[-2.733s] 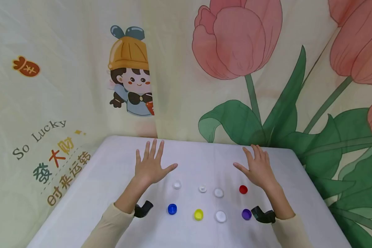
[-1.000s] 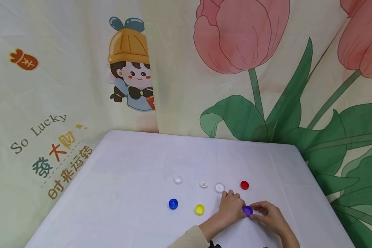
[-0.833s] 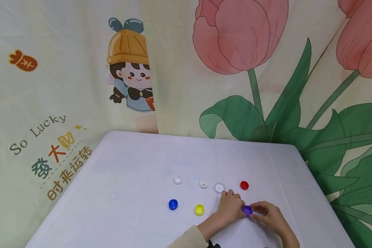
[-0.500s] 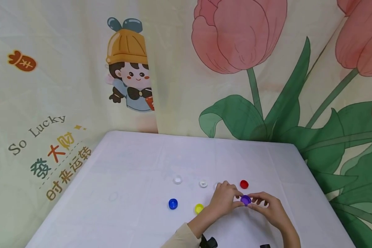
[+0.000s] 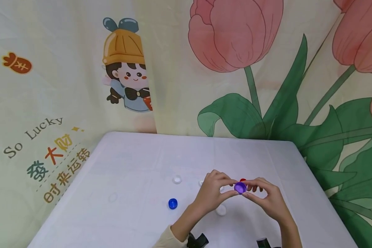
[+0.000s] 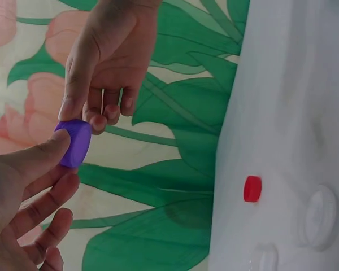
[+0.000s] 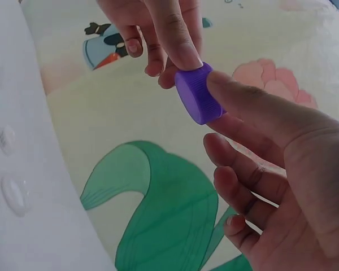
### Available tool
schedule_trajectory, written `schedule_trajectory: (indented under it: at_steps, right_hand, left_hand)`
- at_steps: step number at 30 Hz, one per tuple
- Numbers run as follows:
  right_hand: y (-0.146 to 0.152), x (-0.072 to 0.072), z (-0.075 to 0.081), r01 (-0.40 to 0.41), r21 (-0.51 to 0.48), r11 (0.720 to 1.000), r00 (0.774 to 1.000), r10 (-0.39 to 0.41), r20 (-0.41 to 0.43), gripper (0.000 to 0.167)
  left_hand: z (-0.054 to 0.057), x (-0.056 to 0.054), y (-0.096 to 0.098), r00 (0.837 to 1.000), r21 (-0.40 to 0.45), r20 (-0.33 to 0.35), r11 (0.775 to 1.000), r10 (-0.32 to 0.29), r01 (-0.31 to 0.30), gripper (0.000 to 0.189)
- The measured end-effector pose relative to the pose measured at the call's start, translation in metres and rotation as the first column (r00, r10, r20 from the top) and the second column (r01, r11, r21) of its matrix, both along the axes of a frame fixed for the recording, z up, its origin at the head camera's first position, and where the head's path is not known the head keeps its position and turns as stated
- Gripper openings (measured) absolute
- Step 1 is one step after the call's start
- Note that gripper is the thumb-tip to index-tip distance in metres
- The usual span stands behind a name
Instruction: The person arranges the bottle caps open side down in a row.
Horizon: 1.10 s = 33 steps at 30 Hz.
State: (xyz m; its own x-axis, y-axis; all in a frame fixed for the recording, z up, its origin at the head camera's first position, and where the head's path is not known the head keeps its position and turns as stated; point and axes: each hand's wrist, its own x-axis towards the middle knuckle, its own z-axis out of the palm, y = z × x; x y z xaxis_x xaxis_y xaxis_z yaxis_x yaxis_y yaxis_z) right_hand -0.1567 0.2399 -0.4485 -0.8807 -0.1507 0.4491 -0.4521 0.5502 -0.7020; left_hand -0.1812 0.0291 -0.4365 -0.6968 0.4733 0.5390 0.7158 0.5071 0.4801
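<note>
A purple bottle cap [image 5: 240, 188] with a ridged side is held up above the table between both hands, its hollow side toward the head camera. My left hand [image 5: 209, 193] pinches one side between thumb and forefinger. Opposite it, my right hand [image 5: 268, 199] pinches the other side the same way. In the right wrist view the purple cap [image 7: 198, 93] shows its flat top and ribbed edge. A red cap [image 6: 252, 189] lies on the table behind the hands, mostly covered by them in the head view. The yellow cap is hidden by the left arm.
On the white table [image 5: 127, 165] lie a blue cap [image 5: 173, 203], a white cap [image 5: 221, 210] below the hands and a clear-white cap [image 5: 177, 179] farther back. More white caps sit partly behind the left hand. A printed curtain [image 5: 173, 69] hangs behind the table's far edge.
Both hands came from spread above the table to the purple cap, pinched it from two sides, then lifted it up and slightly left. The other caps have stayed put.
</note>
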Motion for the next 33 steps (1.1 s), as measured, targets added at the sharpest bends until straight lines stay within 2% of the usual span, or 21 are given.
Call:
schedule_trajectory:
  at_steps: [4, 8, 10, 12, 13, 14, 15, 17, 19, 20, 22, 24, 33]
  right_hand:
    - [-0.005, 0.003, 0.006, -0.029, -0.004, 1.0, 0.999, 0.028, -0.044, 0.032]
    - [-0.007, 0.002, 0.008, -0.041, 0.001, 0.999, 0.998, 0.041, -0.051, 0.032]
    - [-0.008, 0.002, 0.009, -0.041, 0.011, 0.999, 0.998, 0.041, -0.052, 0.032]
    - [-0.008, 0.002, 0.01, -0.036, 0.015, 0.999, 0.998, 0.037, -0.054, 0.031]
    - [-0.008, 0.002, 0.01, -0.036, 0.013, 0.999, 0.998, 0.036, -0.054, 0.031]
    - [-0.008, 0.002, 0.01, -0.034, 0.012, 0.999, 0.998, 0.035, -0.054, 0.031]
    - [-0.008, 0.003, 0.01, -0.033, 0.011, 0.999, 0.998, 0.033, -0.053, 0.031]
    - [-0.008, 0.003, 0.01, -0.037, 0.004, 0.999, 0.998, 0.037, -0.046, 0.031]
    - [-0.008, 0.003, 0.01, -0.039, 0.003, 0.999, 0.999, 0.039, -0.035, 0.031]
    - [-0.009, 0.003, 0.01, -0.039, 0.006, 0.999, 0.999, 0.04, -0.029, 0.031]
    - [-0.009, 0.003, 0.01, -0.041, 0.009, 0.999, 0.999, 0.041, -0.017, 0.031]
    - [-0.01, 0.004, 0.01, -0.041, 0.014, 0.999, 0.999, 0.041, -0.01, 0.031]
    - [-0.012, 0.003, 0.011, -0.052, 0.017, 0.998, 0.998, 0.053, -0.027, 0.032]
  left_hand:
    - [0.004, 0.004, -0.007, 0.999, 0.056, 0.026, 0.998, -0.019, 0.017, 0.029]
    - [0.004, 0.005, -0.01, 0.997, 0.094, 0.068, 0.995, -0.034, 0.028, 0.029]
    - [0.003, 0.004, -0.011, 0.992, 0.127, 0.116, 0.991, -0.045, 0.03, 0.03]
    - [0.002, 0.004, -0.012, 0.978, 0.173, 0.202, 0.985, -0.057, 0.022, 0.032]
    - [0.002, 0.004, -0.011, 0.962, 0.201, 0.264, 0.98, -0.068, 0.014, 0.032]
    - [0.001, 0.005, -0.011, 0.94, 0.226, 0.333, 0.974, -0.077, 0.0, 0.032]
    - [0.001, 0.005, -0.011, 0.91, 0.253, 0.405, 0.967, -0.09, -0.017, 0.031]
    - [0.001, 0.006, -0.009, 0.825, 0.302, 0.551, 0.952, -0.127, -0.055, 0.029]
    - [0.001, 0.006, -0.007, 0.734, 0.336, 0.66, 0.937, -0.162, -0.095, 0.027]
    - [0.001, 0.006, -0.006, 0.698, 0.345, 0.694, 0.932, -0.175, -0.11, 0.027]
    - [0.001, 0.006, -0.005, 0.65, 0.356, 0.736, 0.925, -0.191, -0.132, 0.026]
    - [0.0, 0.006, -0.003, 0.631, 0.36, 0.752, 0.921, -0.193, -0.147, 0.026]
    - [-0.002, 0.003, -0.005, 0.61, 0.367, 0.767, 0.916, -0.199, -0.163, 0.03]
